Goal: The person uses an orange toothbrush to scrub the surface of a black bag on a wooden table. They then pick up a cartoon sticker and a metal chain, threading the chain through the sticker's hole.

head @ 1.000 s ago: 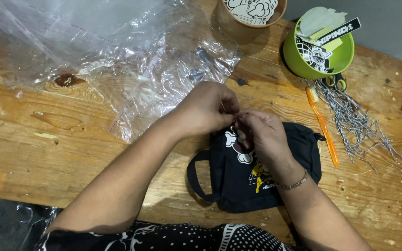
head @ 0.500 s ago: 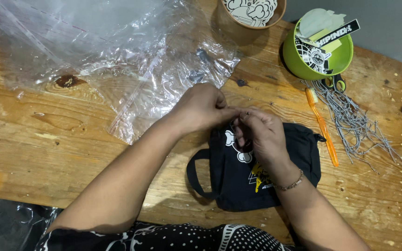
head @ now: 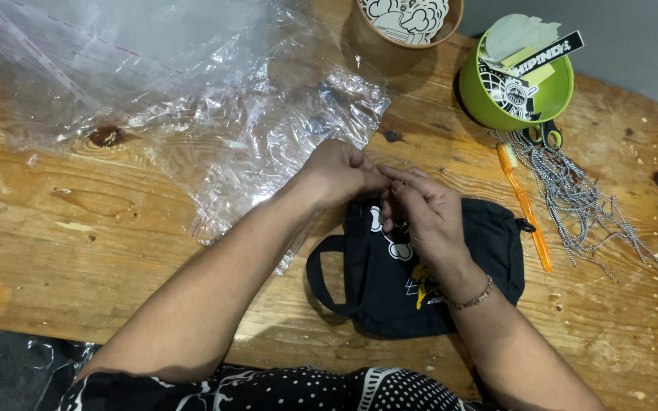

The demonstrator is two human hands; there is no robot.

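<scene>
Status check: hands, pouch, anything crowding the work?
Left hand and right hand pinched together over the black pouch. Pinched item too small to tell. Clear plastic sheet lies beside.

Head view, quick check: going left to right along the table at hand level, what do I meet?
Clear plastic sheeting → left hand → right hand over the black pouch → orange toothbrush-like tool → bundle of speckled cords.
</scene>
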